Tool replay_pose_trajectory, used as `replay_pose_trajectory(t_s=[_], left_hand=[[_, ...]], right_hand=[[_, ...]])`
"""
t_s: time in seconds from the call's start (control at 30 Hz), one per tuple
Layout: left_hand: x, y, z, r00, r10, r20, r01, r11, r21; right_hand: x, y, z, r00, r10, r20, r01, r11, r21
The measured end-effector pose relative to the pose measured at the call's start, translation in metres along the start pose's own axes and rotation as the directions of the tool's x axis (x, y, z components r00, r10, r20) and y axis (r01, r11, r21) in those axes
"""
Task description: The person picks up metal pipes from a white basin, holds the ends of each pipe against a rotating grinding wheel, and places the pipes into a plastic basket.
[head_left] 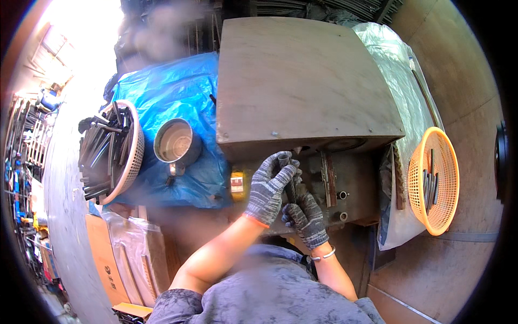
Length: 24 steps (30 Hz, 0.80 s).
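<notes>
- Right hand (306, 218), in a grey knitted glove and with a metal bangle at the wrist, sits nearest the body; its fingers are curled shut around the lower end of a short grey metal tube (287, 178). If this grip loosens, the tube would likely drop down the machine front, out of easy reach.
- Left hand (268, 190), gloved alike, closes on the upper end of the same tube, fingertips just under the overhanging edge of the wooden cover (302, 81). The tube stands nearly upright, held between both hands, against the front of the machine.
- Machine front (345, 183): a dark, worn metal face with round ports and a vertical bracket just beside the hands. A knitted glove could snag on these edges or on any moving part behind the overhang; what lies under the overhang cannot be made out.
- Metal cup (175, 143), lying on blue plastic sheeting (167, 92) left of the hands. The sheeting looks loose and creased, so an elbow drawn back could tip the cup.
- White basket (129, 162), farther left, tilted and crammed with dark tubes that jut over its rim; a knock might spill them.
- Orange basket (418, 178), well apart on the right, holds a few tubes. Reaching it means crossing the machine front, where a carried tube could strike the bracket.
</notes>
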<state>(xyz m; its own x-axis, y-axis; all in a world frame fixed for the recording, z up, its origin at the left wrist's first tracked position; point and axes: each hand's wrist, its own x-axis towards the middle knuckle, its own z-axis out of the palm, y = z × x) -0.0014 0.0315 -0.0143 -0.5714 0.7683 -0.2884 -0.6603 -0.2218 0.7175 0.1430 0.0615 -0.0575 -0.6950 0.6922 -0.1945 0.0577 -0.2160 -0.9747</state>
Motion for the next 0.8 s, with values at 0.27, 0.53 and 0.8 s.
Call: replay_pose_trajectory(t_s=[0.27, 0.53, 0.8], left_hand=[[-0.004, 0.03, -0.032, 0.995, 0.082, -0.06, -0.075, 0.991, 0.107], [-0.005, 0.044, -0.051, 0.996, 0.081, -0.038, -0.079, 0.996, 0.045], [-0.01, 0.054, -0.056, 0.992, 0.11, -0.057, -0.107, 0.993, 0.057]], right_hand=[[0.005, 0.02, 0.036, 0.975, -0.221, -0.011, 0.197, 0.889, -0.413], [-0.002, -0.018, 0.066, 0.997, 0.08, 0.013, -0.076, 0.978, -0.196], [0.0, 0.001, 0.079, 1.0, 0.009, 0.027, -0.008, 1.0, -0.029]])
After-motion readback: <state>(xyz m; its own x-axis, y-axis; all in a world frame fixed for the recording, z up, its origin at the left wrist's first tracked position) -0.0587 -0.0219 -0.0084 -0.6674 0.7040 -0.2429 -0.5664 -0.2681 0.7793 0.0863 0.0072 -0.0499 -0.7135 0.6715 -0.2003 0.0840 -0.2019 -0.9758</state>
